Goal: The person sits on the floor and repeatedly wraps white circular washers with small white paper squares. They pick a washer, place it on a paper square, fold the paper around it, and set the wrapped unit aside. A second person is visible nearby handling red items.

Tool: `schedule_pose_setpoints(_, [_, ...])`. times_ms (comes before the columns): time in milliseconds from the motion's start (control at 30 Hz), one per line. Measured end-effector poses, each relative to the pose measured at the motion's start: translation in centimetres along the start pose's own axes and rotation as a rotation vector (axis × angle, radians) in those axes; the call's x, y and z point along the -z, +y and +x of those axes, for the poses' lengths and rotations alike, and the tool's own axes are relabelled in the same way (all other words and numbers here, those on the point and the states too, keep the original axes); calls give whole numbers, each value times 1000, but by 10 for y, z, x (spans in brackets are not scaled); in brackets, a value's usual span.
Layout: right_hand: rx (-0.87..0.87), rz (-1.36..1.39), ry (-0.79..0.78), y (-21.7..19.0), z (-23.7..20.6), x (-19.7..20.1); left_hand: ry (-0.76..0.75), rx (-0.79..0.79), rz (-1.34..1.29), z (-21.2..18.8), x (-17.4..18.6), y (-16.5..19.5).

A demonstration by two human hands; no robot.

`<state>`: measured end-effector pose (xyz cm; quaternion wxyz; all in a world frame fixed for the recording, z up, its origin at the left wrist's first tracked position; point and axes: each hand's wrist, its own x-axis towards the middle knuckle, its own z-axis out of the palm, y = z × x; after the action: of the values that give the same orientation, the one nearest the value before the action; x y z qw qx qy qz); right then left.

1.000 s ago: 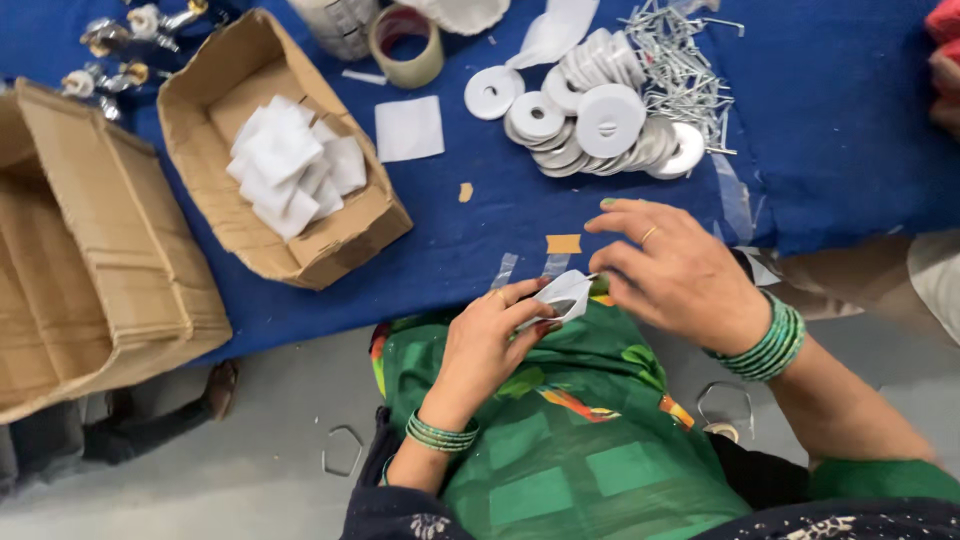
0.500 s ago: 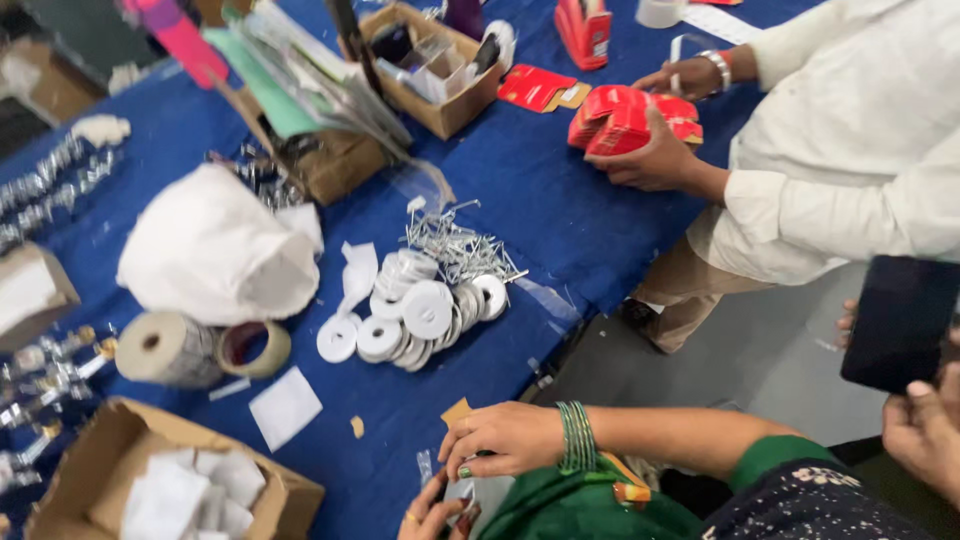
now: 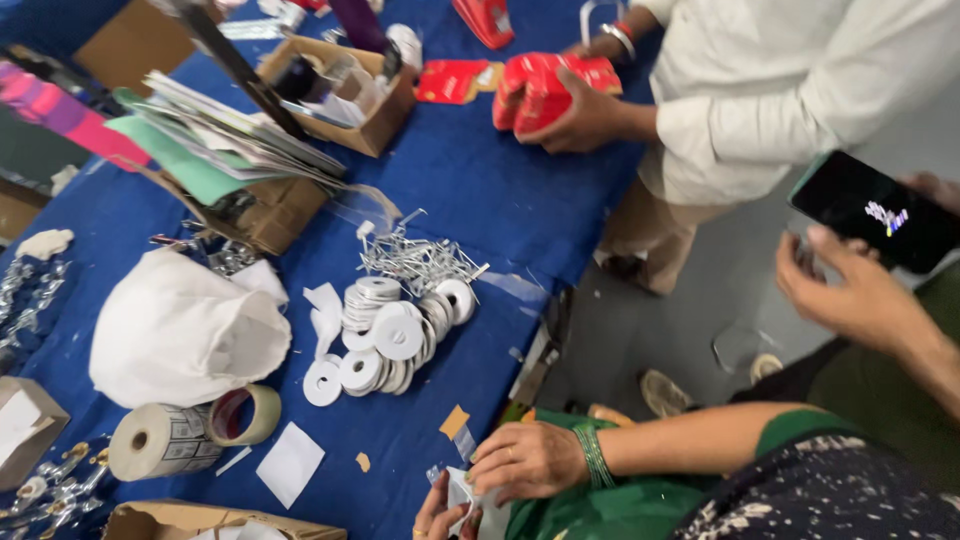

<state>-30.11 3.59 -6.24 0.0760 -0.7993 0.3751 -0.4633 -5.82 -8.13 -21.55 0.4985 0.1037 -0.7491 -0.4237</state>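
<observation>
At the bottom centre of the frame, the right hand and left hand both pinch a small white paper piece with narrow fingers, at the edge of the blue worktop. Its folding looks unfinished; a pile of white discs and pins lies mid-frame.

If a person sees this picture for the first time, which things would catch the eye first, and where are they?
Probably the heap of flat white discs with centre holes in the middle of the blue cloth-covered table, with thin metal pins just behind it. At the bottom edge, the right hand and left hand hold a small white paper piece. At the far end, another person grips bright red packets.
</observation>
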Motion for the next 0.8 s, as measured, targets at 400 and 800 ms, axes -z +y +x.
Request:
schedule_pose_setpoints(400, [-187,51,-20,-8,-10,-19,20,113,607,-18,24,29])
schedule_pose_setpoints(800, [-535,421,-72,-7,-35,-38,-147,45,685,-51,1,30])
